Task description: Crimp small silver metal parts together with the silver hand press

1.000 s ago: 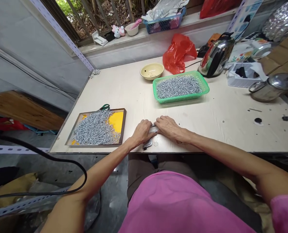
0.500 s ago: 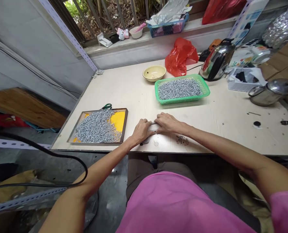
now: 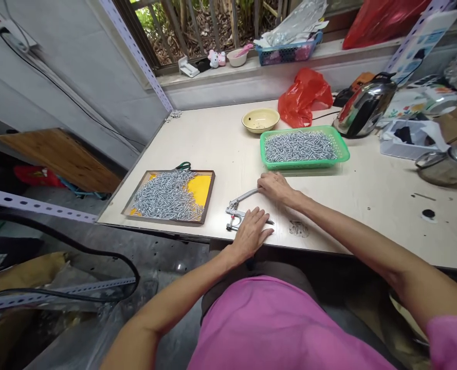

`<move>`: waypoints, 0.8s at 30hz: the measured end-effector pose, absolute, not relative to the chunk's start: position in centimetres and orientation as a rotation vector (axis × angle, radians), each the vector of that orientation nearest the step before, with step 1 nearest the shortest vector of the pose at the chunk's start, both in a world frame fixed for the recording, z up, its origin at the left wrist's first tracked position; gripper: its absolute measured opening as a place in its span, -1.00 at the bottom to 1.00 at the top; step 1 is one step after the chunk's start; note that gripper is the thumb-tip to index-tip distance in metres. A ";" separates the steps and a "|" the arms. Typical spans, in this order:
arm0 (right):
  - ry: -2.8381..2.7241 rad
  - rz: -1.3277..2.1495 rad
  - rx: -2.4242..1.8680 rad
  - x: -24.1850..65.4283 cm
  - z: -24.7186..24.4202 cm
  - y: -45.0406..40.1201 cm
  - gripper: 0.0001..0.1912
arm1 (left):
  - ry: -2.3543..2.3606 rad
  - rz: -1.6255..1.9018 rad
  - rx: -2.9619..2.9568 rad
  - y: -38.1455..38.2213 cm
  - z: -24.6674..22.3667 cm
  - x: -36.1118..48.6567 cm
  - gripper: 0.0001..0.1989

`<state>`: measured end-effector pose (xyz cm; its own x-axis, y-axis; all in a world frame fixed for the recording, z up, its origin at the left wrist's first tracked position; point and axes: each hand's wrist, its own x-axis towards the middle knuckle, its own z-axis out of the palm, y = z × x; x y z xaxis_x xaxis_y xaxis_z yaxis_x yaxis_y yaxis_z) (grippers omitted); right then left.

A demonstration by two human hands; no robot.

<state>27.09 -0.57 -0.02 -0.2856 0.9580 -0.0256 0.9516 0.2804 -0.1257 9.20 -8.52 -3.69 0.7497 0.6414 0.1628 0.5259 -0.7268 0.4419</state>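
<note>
On the table near its front edge lies a grey metal hand-press plier (image 3: 234,210), its two handles spread apart and a small red part near its jaw. My right hand (image 3: 275,187) is closed round the end of the raised upper handle. Flat across the lower handle lies my left hand (image 3: 250,231), fingers stretched out and thumb apart; the handle's tip sticks out past the fingers. To the left, a shallow tray (image 3: 212,187) with a yellow bottom holds a heap of small silver metal pieces. A green basket (image 3: 305,165) beyond my right hand is full of similar pieces.
Behind the tray, green scissor handles (image 3: 183,165) show. A cream bowl (image 3: 261,129), a red plastic bag (image 3: 305,97) and a steel kettle (image 3: 365,105) stand toward the wall. At the right are a white box (image 3: 400,149) and a metal pot (image 3: 436,167).
Both hands were close together over the tool. Now the right hand has moved up and away with the upper handle, the tool stands opened, and the left hand lies flat over it.
</note>
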 end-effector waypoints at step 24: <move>-2.092 0.227 -0.910 21.1 5.3 -2.0 -0.84 | 0.794 0.542 2.553 -8.9 -4.2 8.0 -0.60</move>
